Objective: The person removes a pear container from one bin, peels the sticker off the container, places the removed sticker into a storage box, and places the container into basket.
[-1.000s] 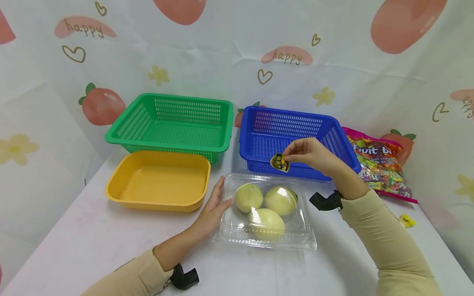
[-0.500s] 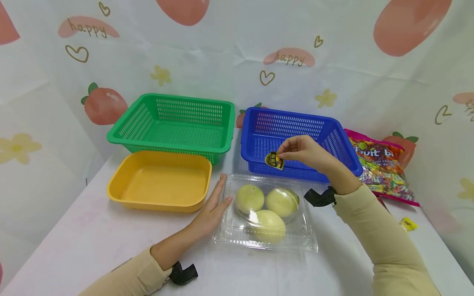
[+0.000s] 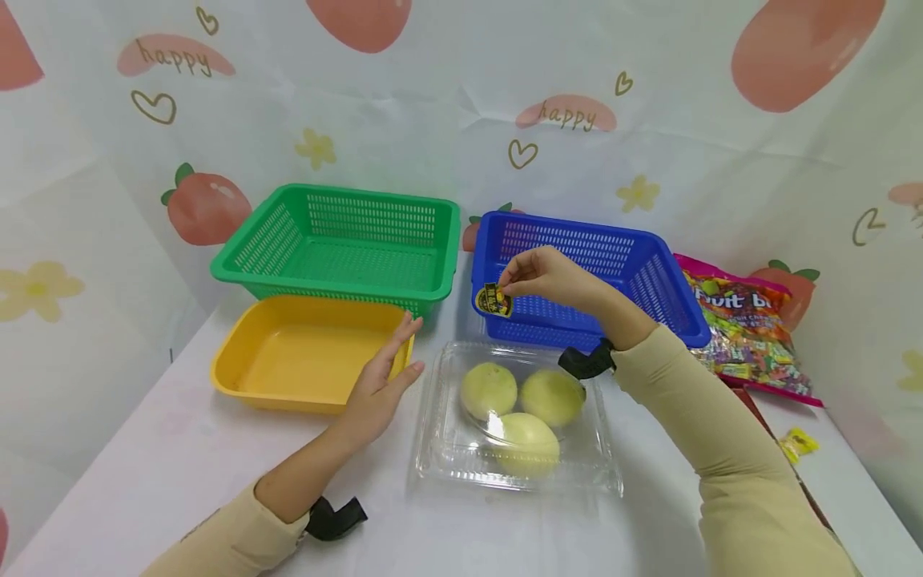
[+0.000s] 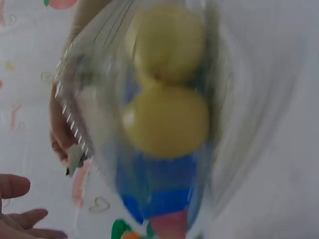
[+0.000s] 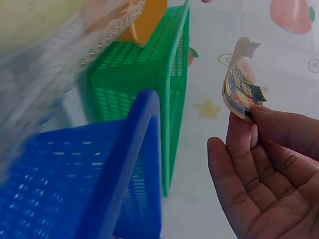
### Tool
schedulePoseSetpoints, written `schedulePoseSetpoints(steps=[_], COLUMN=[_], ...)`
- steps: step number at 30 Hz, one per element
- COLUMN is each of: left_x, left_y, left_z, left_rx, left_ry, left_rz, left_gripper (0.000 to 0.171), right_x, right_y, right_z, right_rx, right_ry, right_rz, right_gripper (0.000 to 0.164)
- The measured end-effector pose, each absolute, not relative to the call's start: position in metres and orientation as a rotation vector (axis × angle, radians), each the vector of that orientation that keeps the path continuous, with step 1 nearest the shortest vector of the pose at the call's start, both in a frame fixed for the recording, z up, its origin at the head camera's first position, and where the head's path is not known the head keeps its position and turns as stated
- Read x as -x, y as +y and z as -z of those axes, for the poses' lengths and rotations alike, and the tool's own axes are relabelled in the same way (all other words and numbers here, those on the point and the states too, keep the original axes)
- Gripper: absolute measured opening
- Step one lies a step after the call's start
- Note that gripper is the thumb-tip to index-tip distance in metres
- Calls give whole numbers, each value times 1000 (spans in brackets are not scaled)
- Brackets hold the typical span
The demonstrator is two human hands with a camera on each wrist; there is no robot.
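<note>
Between thumb and fingertips, my right hand (image 3: 544,276) pinches a black and gold sticker (image 3: 493,301) above the front left of the blue basket (image 3: 577,330). In the right wrist view the sticker (image 5: 240,84) curls up from the thumb tip. My left hand (image 3: 375,397) has its fingers extended, its fingertips overlapping the right end of the yellow tray (image 3: 310,399) in the head view. To its right sits a clear plastic clamshell box (image 3: 450,457), closed over three pale yellow-green round fruits (image 3: 525,445).
A green basket (image 3: 425,287) stands behind the yellow tray. At the right lie a bag of fruit chews (image 3: 750,328) and a small yellow wrapped candy (image 3: 796,443). A dark red edge (image 3: 757,413) shows beside the right sleeve. A printed cloth hangs behind the baskets.
My left hand has come off the clamshell box's left side and moved left toward the yellow tray. My right hand has carried the sticker left and slightly up.
</note>
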State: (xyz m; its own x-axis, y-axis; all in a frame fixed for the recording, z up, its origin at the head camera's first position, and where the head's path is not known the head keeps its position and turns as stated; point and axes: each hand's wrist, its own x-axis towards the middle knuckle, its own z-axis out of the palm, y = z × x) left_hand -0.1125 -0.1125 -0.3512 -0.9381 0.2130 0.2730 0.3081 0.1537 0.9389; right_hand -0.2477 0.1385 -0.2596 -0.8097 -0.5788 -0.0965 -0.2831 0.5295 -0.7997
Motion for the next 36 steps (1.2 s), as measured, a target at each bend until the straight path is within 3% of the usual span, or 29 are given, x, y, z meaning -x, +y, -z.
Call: schedulePoseSetpoints(steps=[7, 19, 29, 36], left_x=[129, 141, 140, 146], left_y=[-158, -232, -312, -329], left_z=[338, 329, 346, 366], left_rx=[469, 173, 101, -28], left_ry=[-2275, -2167, -2317, -2263], left_rz=[1896, 1730, 1572, 1655], left_gripper=[37, 35, 39, 40], right_x=[264, 278, 277, 280], right_y=[95, 38, 2, -17], right_z=[254, 262, 272, 280], right_rx=[863, 998, 1086, 1009], right_ry=[2381, 2211, 2120, 2126], right_rz=[1112, 1082, 1036, 1098], right_gripper=[12, 9, 8, 7])
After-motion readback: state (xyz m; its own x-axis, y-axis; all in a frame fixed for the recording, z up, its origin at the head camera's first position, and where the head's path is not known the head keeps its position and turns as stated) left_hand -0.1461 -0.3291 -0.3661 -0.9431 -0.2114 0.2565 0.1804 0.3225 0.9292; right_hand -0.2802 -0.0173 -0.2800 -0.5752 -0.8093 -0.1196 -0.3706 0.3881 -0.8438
